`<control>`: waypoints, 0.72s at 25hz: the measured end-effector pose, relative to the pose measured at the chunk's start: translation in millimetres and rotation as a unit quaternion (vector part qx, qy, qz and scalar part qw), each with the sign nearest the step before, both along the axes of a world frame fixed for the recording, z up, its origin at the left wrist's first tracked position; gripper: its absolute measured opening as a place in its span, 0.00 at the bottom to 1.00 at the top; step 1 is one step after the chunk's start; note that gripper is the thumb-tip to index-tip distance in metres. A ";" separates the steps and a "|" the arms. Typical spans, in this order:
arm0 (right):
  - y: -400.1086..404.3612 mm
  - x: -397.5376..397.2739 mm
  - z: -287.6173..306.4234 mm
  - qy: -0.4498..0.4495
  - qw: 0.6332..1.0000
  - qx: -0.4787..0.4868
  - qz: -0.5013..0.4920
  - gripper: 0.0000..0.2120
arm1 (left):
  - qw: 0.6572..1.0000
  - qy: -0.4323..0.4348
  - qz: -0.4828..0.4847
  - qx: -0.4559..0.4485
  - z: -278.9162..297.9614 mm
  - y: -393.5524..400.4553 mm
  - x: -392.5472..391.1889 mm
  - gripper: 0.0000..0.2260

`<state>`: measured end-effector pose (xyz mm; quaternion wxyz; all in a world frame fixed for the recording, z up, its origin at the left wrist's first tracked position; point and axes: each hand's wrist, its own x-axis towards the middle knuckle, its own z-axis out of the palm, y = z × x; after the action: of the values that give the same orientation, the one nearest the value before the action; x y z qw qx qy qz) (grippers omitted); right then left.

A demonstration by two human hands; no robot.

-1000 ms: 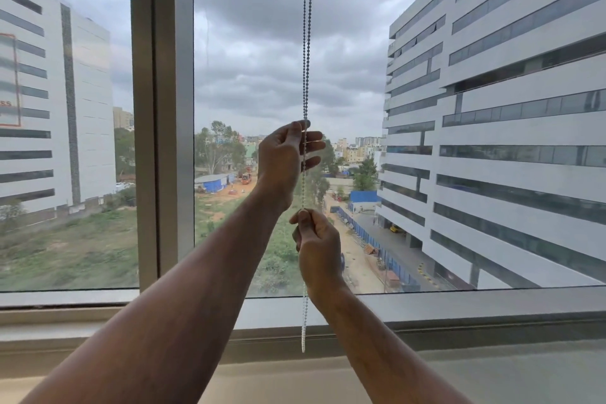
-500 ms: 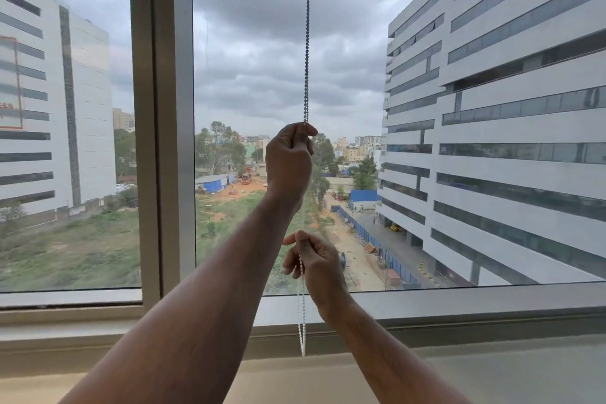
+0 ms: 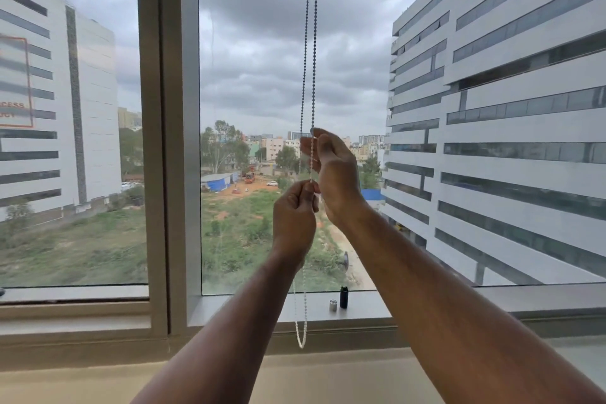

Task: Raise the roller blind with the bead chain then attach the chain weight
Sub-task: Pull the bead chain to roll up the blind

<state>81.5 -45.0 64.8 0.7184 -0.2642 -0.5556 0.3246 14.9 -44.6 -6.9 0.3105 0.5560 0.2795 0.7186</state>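
A bead chain (image 3: 310, 43) hangs as two strands from above the frame in front of the window pane. Its loop (image 3: 301, 343) ends just below the sill. My left hand (image 3: 293, 223) pinches one strand between thumb and fingers at mid-height. Just above it, my right hand (image 3: 334, 170) curls its fingers and thumb around the chain. A small silver cylinder (image 3: 333, 305) and a taller black cylinder (image 3: 343, 297) stand on the window sill (image 3: 426, 305), right of the hanging loop. The roller blind itself is out of view.
A thick grey window post (image 3: 167, 141) stands to the left of the chain. Below the sill runs a beige ledge (image 3: 328, 377). Buildings and a green lot show through the glass.
The hands have swapped places on the chain: my left hand dropped from the upper grip to the lower one, my right hand rose above it. The view shifted left, revealing the two cylinders on the sill.
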 end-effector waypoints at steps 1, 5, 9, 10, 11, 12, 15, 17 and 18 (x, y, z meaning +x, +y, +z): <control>1.4 -3.8 11.5 0.000 1.000 0.007 0.004 0.16 | 1.000 0.002 0.000 -0.009 -6.2 -0.3 0.9 0.19; 1.8 -13.4 40.0 0.018 1.000 0.005 0.017 0.15 | 1.000 0.007 -0.003 -0.014 -21.5 -1.8 1.5 0.14; 1.8 -13.2 43.2 0.011 1.000 0.018 -0.010 0.12 | 1.000 0.019 -0.016 -0.016 -24.6 -2.3 -3.1 0.15; 0.9 -13.1 41.3 0.009 1.000 0.021 -0.014 0.13 | 0.999 0.023 -0.024 -0.020 -25.4 -2.5 -3.5 0.15; -0.1 -13.0 38.7 0.004 1.000 0.022 -0.018 0.13 | 0.999 0.027 -0.029 -0.027 -26.9 -2.2 -4.0 0.15; -1.0 -12.7 34.8 -0.002 1.000 0.022 -0.021 0.14 | 0.998 0.030 -0.034 -0.038 -28.9 -2.3 -4.6 0.15; -2.6 -10.5 16.7 -0.017 0.999 0.020 -0.035 0.13 | 0.995 0.021 -0.070 -0.070 -36.5 -3.8 -6.7 0.14; -4.4 -8.6 3.0 -0.024 0.999 0.016 -0.045 0.14 | 0.991 0.006 -0.095 -0.088 -38.0 -3.9 -9.8 0.14; -5.5 -8.3 -3.7 -0.024 0.999 0.012 -0.047 0.14 | 0.990 -0.004 -0.101 -0.096 -35.7 -2.2 -11.8 0.14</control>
<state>73.1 -50.5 61.1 0.7224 -0.2889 -0.5638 0.2770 3.1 -46.8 -42.7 0.4346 0.5462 0.2883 0.6555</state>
